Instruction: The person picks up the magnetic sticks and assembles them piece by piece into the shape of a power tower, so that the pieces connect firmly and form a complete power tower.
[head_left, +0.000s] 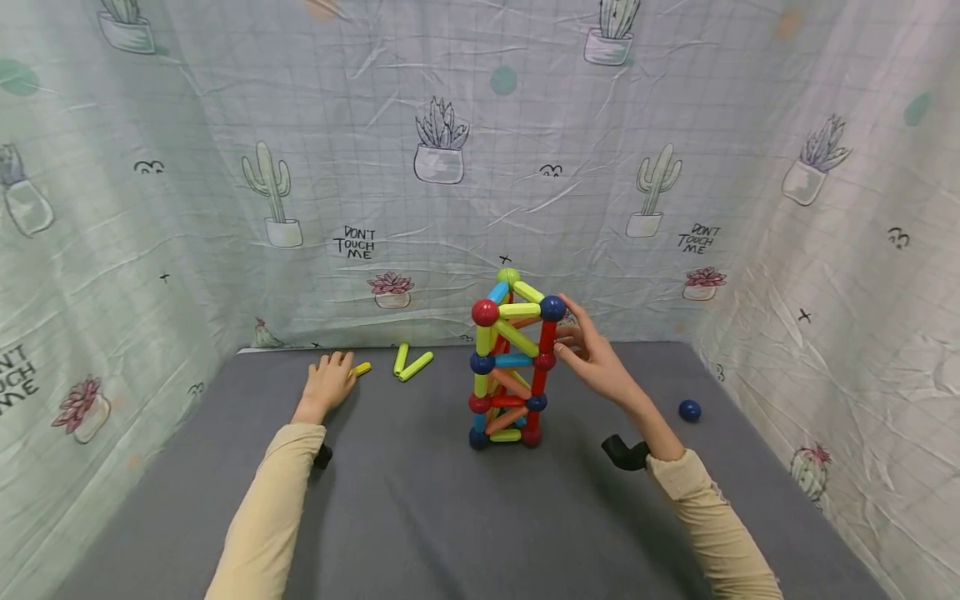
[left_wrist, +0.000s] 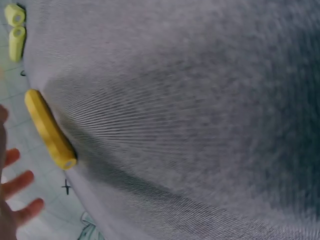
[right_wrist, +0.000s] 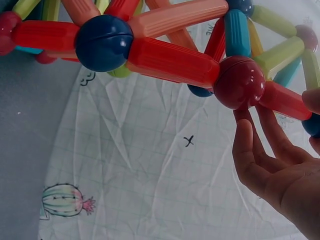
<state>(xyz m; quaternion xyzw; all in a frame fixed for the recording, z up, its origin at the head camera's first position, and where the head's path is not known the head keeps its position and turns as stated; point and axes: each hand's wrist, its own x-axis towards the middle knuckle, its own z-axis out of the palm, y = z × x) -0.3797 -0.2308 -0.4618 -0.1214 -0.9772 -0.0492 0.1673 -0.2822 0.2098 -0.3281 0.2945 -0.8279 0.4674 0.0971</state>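
Observation:
A tall tower of colored rods and balls (head_left: 513,360) stands upright on the grey table. At its right side my right hand (head_left: 596,358) touches the upper part, with fingertips by the top blue ball (head_left: 552,308) and the red ball (right_wrist: 239,82) below it. In the right wrist view those fingers are extended or slightly bent. On the left, my left hand (head_left: 327,385) reaches over the table beside a yellow rod (left_wrist: 50,129). Its fingers are spread, and a gap shows between them and the rod in the left wrist view.
Two yellow-green rods (head_left: 416,367) lie near the back edge, between the left hand and the tower. A loose blue ball (head_left: 690,410) sits to the right of the right forearm. Patterned cloth (head_left: 480,208) hangs behind and at both sides of the table.

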